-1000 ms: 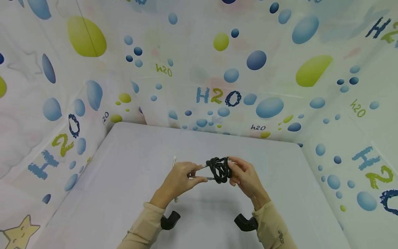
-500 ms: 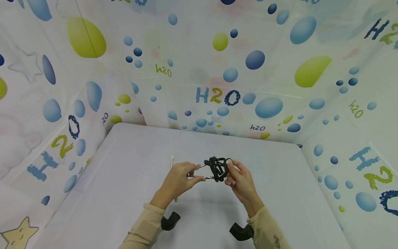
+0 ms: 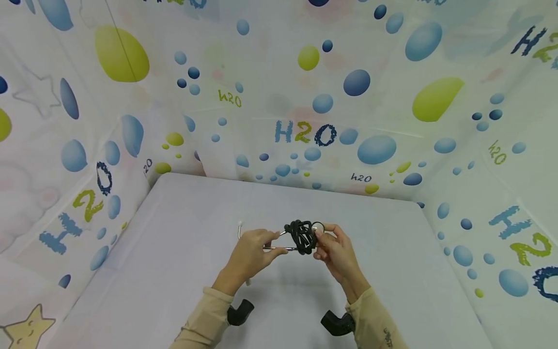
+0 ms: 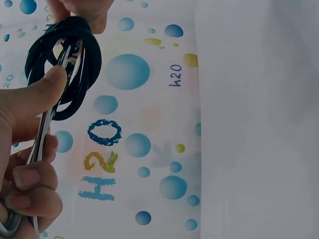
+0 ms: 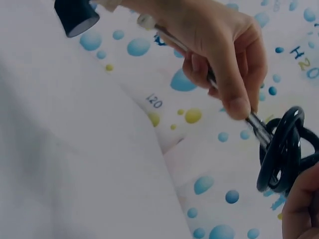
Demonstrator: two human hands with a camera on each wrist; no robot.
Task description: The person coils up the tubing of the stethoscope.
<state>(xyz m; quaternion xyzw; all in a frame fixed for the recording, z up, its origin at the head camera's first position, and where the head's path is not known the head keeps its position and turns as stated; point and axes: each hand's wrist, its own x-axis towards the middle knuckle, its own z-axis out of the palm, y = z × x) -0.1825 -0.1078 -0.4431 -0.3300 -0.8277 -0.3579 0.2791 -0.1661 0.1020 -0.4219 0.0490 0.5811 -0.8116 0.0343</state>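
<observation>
A stethoscope with bundled black tubing [image 3: 302,237] is held above the table between both hands. My left hand [image 3: 249,253] grips its metal ear tubes [image 3: 285,249], thumb and curled fingers around them in the left wrist view. One pale ear tip [image 3: 240,224] sticks out behind that hand. My right hand [image 3: 339,249] pinches the round chest piece [image 3: 317,226] at the right side of the bundle. In the right wrist view the coiled tubing [image 5: 281,154] wraps round the metal tubes, and only part of the right hand [image 5: 303,204] shows at the edge.
A white-covered table [image 3: 196,203] lies below the hands. Walls of white cloth printed with blue and green drops [image 3: 377,150] stand behind it and at both sides. A black angled piece [image 3: 240,312] sits at the left wrist, and another black piece [image 3: 337,324] at the right.
My right hand has shifted slightly left and its fingers have moved on the chest piece, whose round face now shows more. The tubing bundle has moved a little left. The left hand is nearly still.
</observation>
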